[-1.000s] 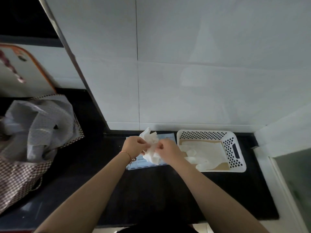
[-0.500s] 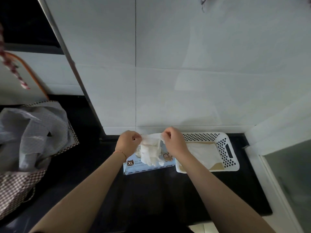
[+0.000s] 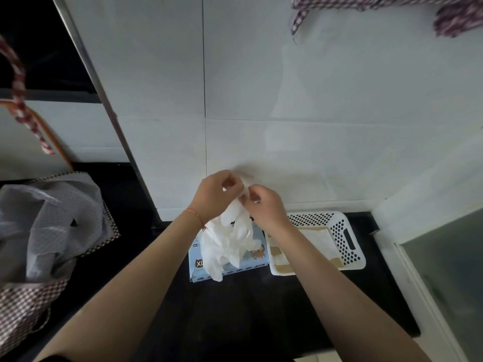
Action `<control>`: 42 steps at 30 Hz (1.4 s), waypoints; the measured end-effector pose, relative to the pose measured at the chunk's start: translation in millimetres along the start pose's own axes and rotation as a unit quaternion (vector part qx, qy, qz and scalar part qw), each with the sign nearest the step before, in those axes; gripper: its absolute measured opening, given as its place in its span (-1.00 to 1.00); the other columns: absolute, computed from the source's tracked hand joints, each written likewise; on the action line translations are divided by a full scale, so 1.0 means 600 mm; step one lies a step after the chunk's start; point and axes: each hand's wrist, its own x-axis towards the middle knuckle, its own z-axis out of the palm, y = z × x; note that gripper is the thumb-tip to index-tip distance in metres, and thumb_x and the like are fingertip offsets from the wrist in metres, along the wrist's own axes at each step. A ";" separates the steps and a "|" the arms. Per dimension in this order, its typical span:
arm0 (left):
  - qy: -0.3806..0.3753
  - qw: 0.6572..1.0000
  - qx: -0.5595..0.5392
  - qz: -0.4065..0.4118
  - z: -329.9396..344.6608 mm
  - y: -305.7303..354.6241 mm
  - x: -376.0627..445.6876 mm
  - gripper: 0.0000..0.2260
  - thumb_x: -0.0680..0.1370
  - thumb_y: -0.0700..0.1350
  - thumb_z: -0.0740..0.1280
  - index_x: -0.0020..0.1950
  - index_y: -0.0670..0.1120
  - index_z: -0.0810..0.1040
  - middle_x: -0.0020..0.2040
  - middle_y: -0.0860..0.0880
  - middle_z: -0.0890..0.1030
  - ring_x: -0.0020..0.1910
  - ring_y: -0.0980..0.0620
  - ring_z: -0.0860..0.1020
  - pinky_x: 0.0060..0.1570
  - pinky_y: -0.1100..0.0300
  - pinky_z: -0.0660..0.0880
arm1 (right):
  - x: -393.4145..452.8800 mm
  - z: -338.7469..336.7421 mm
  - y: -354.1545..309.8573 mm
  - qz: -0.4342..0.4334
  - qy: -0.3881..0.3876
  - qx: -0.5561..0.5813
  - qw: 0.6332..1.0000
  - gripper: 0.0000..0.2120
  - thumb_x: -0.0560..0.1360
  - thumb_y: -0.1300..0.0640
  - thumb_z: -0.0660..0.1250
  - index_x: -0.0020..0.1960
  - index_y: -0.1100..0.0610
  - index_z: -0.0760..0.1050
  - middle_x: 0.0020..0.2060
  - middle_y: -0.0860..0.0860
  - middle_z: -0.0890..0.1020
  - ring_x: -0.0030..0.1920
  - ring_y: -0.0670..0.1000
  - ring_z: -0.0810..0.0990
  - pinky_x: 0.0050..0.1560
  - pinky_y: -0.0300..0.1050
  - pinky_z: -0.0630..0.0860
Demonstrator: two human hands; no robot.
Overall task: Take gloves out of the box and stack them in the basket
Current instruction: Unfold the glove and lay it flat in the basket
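Both hands meet above the far end of the box, pinching the top of a white glove between them — the left hand curled round it from the left, the right hand gripping it just beside. The glove hangs down from that pinch, its long axis running towards the person, its loose end draped over the near edge of the box on the dark table. The basket sits touching the box's right side, directly under the right forearm, with flat gloves already lying in it. Judged from this, the carry goes rightward — the right hand is the nearer, and the dangling tail must clear the basket's wall.
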 end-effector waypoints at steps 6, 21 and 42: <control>-0.141 0.983 -0.101 -0.057 -0.011 -0.010 -0.014 -0.64 0.39 0.00 0.57 0.15 0.02 0.62 0.04 0.03 0.62 -0.01 0.14 0.56 0.00 0.38 0.43 | -0.004 -0.045 -0.009 0.064 0.012 0.155 0.986 -0.83 0.50 0.20 0.23 -0.04 0.12 0.60 -0.13 0.11 0.67 -0.09 0.09 0.64 -0.12 -0.09 0.55; -0.126 0.952 -0.257 -0.106 0.025 0.040 -0.015 -0.83 0.58 -0.14 0.37 -0.20 -0.14 0.52 -0.33 0.06 0.49 -0.33 0.13 0.45 -0.23 0.30 0.43 | -0.032 -0.101 0.035 0.153 -0.106 0.222 0.957 -0.81 0.33 0.15 0.28 -0.07 0.17 0.51 -0.12 0.08 0.64 0.04 0.13 0.63 0.12 0.10 0.54; -0.215 0.971 -0.060 -0.090 0.140 0.054 -0.005 -0.95 0.47 -0.13 0.50 -0.17 -0.06 0.66 -0.34 0.12 0.59 -0.40 0.28 0.47 -0.29 0.43 0.39 | -0.027 -0.226 0.051 0.061 -0.080 0.005 0.995 -0.92 0.48 0.11 0.44 -0.08 0.08 0.57 -0.23 -0.08 0.58 -0.24 -0.11 0.54 -0.20 -0.23 0.44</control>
